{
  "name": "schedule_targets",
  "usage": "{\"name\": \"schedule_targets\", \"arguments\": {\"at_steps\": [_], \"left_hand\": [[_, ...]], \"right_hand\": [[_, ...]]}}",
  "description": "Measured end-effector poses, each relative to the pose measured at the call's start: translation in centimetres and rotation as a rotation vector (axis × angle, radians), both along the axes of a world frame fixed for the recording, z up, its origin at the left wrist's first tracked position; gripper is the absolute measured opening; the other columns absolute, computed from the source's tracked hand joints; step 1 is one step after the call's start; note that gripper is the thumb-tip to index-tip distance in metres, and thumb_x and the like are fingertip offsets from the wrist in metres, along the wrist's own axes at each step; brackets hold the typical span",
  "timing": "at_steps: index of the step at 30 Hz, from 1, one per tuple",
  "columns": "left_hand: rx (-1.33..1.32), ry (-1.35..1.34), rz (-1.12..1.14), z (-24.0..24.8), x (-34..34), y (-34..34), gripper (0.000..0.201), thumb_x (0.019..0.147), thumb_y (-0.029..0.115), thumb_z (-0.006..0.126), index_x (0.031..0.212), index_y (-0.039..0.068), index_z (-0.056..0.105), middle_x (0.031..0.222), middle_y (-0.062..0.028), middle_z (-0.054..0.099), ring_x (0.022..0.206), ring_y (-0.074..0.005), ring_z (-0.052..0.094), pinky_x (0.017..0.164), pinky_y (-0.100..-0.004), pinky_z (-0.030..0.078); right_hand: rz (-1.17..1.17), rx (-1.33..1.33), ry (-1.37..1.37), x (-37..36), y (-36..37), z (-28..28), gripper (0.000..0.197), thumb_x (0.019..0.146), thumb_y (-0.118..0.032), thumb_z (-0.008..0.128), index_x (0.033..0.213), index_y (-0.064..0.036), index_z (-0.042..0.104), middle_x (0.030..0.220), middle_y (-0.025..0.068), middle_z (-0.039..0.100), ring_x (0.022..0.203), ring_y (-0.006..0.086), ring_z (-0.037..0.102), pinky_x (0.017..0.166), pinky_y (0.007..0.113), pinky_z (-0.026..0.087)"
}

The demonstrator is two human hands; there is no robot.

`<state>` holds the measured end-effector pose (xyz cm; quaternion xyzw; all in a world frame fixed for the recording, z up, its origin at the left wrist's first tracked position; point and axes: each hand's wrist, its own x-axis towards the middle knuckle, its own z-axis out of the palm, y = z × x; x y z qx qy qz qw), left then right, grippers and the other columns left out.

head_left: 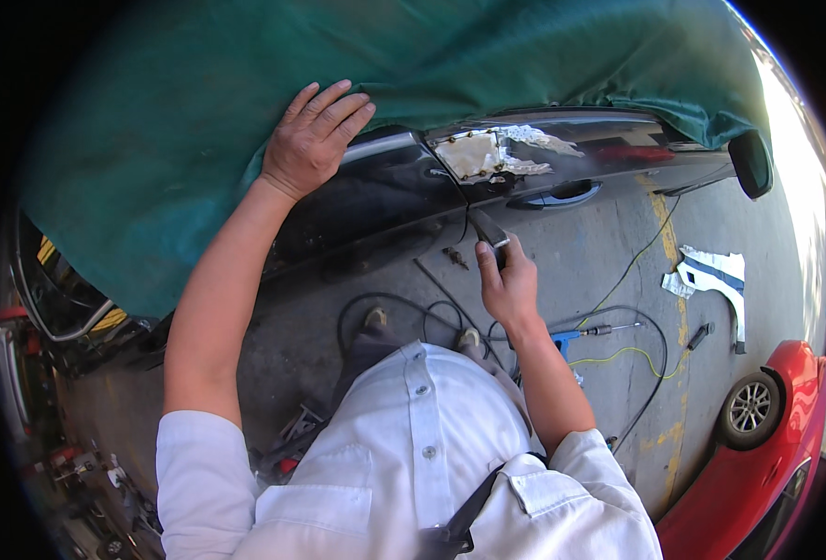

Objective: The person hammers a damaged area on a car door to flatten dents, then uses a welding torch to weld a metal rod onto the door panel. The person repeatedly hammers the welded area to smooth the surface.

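My left hand (309, 140) lies with fingers outstretched on the green cover (198, 112), close to the cover's lower edge. That cover is draped over a black car, with the black body panel (375, 194) showing below it. My right hand (509, 285) grips a short, dark, flat tool (487, 227) with a paler end, held near the door seam; its exact kind is unclear. Above the tool is a bare, pale patch (473, 154) in the black paint, with dark spots along its borders and ragged edges on the right. Right of the tool is the door handle (562, 195).
On the concrete floor lie a blue-handled power tool (567, 338), a black cable (651, 327), a yellow-green cord (623, 353) and a white car fender (725, 280). A red car (791, 411) stands at lower right. The black car's side mirror (751, 165) juts out.
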<state>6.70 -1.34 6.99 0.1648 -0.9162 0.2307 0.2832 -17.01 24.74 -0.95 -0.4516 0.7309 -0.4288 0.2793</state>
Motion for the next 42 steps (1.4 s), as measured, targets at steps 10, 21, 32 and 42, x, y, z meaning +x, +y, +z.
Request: {"name": "schedule_targets", "arguments": {"at_steps": [10, 21, 32, 42], "left_hand": [[-0.090, 0.036, 0.061, -1.3, -0.4, 0.9, 0.039, 0.093, 0.011, 0.062, 0.131, 0.018, 0.068, 0.141, 0.0027, 0.062, 0.138, -0.0221, 0.054, 0.120, -0.0441, 0.035], [-0.073, 0.167, -0.049, -1.6, 0.5, 5.6, 0.026, 0.092, 0.012, 0.066, 0.116, 0.019, 0.073, 0.135, -0.0011, 0.067, 0.134, -0.0233, 0.057, 0.122, -0.0458, 0.033], [0.210, 0.034, -0.307, -0.8, 0.8, 9.7, 0.015, 0.087, 0.009, 0.069, 0.102, 0.009, 0.073, 0.111, -0.0053, 0.071, 0.110, -0.0258, 0.067, 0.093, -0.0396, 0.056], [1.419, 0.433, 0.136, 1.6, -6.9, 9.3, 0.040, 0.102, 0.037, 0.067, 0.099, -0.003, 0.072, 0.081, -0.0079, 0.073, 0.068, -0.0112, 0.069, 0.060, -0.0296, 0.052]], "right_hand": [[0.084, -0.217, 0.288, -0.2, -0.7, -0.2, 0.041, 0.091, -0.026, 0.075, 0.122, -0.0026, 0.063, 0.092, 0.0227, 0.072, 0.083, 0.0418, 0.071, 0.071, 0.044, 0.055], [-0.175, -0.015, 0.147, -6.3, 0.8, -5.9, 0.022, 0.092, -0.021, 0.073, 0.098, -0.0002, 0.069, 0.082, 0.0147, 0.070, 0.069, 0.0322, 0.062, 0.070, 0.037, 0.050], [0.338, -0.014, 0.744, -19.1, -3.1, -8.0, 0.022, 0.079, -0.003, 0.068, 0.100, -0.0070, 0.072, 0.154, 0.0178, 0.049, 0.125, 0.0393, 0.060, 0.101, 0.043, 0.052], [0.502, 0.252, 0.803, -19.3, -4.6, -8.3, 0.020, 0.076, -0.007, 0.067, 0.093, -0.0099, 0.078, 0.155, 0.0170, 0.045, 0.105, 0.0372, 0.069, 0.093, 0.044, 0.056]]}}
